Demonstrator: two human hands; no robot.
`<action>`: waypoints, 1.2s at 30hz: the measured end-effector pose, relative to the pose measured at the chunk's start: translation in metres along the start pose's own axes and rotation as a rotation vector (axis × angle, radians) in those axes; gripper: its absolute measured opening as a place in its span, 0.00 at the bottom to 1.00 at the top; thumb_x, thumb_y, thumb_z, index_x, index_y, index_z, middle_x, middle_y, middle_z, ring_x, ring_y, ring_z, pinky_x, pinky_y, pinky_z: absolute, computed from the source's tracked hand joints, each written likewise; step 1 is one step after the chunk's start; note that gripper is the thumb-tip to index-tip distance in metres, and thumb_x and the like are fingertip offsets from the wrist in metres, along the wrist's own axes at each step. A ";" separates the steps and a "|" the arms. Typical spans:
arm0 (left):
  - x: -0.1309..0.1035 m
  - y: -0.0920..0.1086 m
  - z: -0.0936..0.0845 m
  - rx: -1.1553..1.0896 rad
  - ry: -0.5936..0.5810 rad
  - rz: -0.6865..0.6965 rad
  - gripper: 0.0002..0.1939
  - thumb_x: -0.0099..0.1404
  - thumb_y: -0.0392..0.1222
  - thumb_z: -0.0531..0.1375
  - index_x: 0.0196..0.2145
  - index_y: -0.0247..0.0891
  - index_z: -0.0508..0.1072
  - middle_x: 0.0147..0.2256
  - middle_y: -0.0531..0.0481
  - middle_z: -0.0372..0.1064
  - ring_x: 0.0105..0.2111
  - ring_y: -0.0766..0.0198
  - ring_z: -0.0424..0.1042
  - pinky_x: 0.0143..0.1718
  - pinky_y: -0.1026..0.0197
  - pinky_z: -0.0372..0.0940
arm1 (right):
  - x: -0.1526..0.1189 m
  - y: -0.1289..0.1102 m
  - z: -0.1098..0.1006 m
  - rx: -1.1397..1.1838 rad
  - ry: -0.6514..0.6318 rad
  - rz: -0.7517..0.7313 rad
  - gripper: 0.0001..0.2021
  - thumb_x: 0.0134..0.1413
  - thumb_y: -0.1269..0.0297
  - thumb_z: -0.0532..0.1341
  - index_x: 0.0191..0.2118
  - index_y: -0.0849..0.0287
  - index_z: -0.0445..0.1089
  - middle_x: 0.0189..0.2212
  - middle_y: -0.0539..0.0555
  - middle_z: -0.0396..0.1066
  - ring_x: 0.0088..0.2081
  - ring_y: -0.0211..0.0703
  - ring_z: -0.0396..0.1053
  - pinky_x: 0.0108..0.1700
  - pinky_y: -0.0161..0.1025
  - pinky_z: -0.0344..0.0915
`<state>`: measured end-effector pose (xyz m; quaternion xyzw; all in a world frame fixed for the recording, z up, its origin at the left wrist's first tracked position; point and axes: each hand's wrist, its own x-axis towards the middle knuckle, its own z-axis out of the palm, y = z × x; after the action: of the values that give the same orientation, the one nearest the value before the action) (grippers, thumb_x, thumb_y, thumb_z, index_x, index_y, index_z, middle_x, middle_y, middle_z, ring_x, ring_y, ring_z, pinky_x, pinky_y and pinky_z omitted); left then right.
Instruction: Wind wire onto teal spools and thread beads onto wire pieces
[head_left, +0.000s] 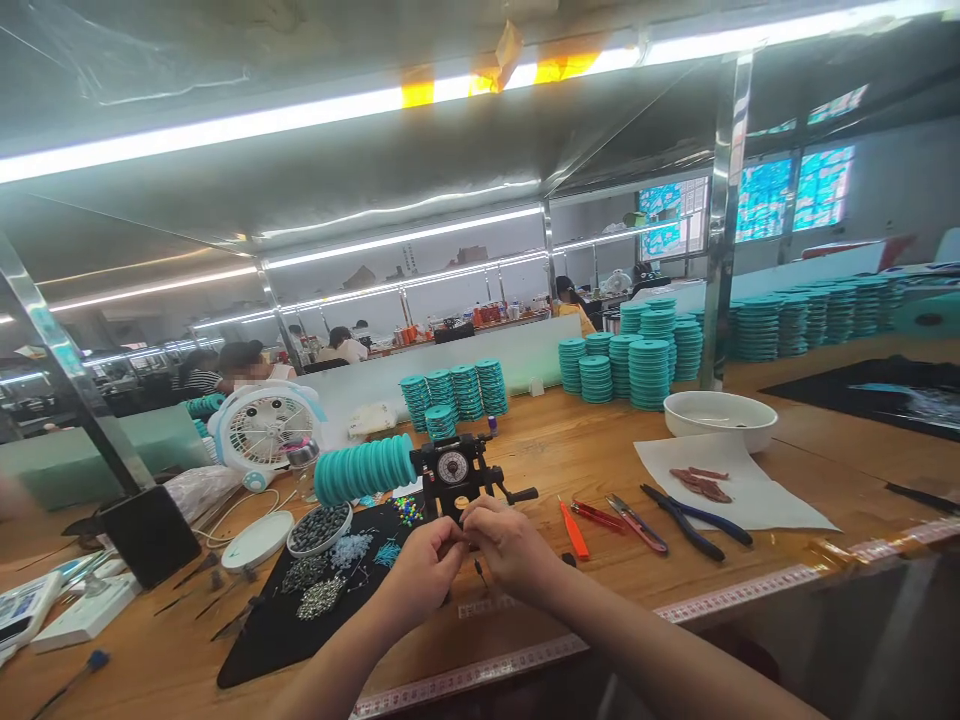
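Observation:
My left hand point(429, 568) and my right hand point(510, 545) meet close together at the front of a black hand-cranked winder point(427, 470) with a round dial point(452, 466). Fingers of both hands are pinched; what lies between them is too small to make out. A thin dark piece point(480, 571) shows just below the fingertips. The winder's crank handle point(523, 495) points right, above my right hand. On its left side sits a row of turquoise spools point(364, 470).
A black mat point(259, 640) holds beads and a bowl of dark beads point(320, 528). To the right lie an orange tool point(574, 530), tweezers point(637, 524), pliers point(686, 520), paper point(780, 495) and a white bowl point(720, 418). Spool stacks point(649, 375) and a fan point(268, 430) stand behind.

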<state>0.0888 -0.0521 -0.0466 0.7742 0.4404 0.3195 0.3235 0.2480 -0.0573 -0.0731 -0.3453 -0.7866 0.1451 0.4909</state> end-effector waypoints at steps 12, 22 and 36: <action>-0.005 -0.016 0.005 0.235 0.054 0.250 0.07 0.58 0.33 0.56 0.28 0.42 0.73 0.35 0.44 0.68 0.32 0.57 0.63 0.38 0.59 0.53 | 0.022 0.015 0.011 -0.066 0.105 0.239 0.10 0.47 0.78 0.57 0.20 0.60 0.66 0.22 0.50 0.65 0.27 0.39 0.62 0.30 0.33 0.56; -0.004 -0.006 0.004 -0.047 0.123 0.022 0.04 0.54 0.37 0.56 0.23 0.39 0.66 0.25 0.52 0.64 0.27 0.63 0.61 0.32 0.61 0.55 | 0.005 -0.007 -0.005 0.007 0.268 0.282 0.05 0.54 0.67 0.56 0.30 0.58 0.68 0.31 0.53 0.68 0.33 0.43 0.65 0.36 0.38 0.59; -0.003 -0.009 0.011 -0.501 0.127 -0.355 0.10 0.48 0.45 0.58 0.25 0.37 0.65 0.18 0.58 0.60 0.13 0.75 0.45 0.16 0.67 0.40 | -0.016 -0.004 0.043 0.651 0.022 0.656 0.19 0.41 0.43 0.56 0.22 0.56 0.57 0.11 0.44 0.56 0.12 0.32 0.50 0.16 0.32 0.46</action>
<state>0.0920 -0.0536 -0.0611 0.5597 0.4956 0.4044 0.5269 0.2132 -0.0668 -0.1021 -0.4054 -0.5439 0.5288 0.5101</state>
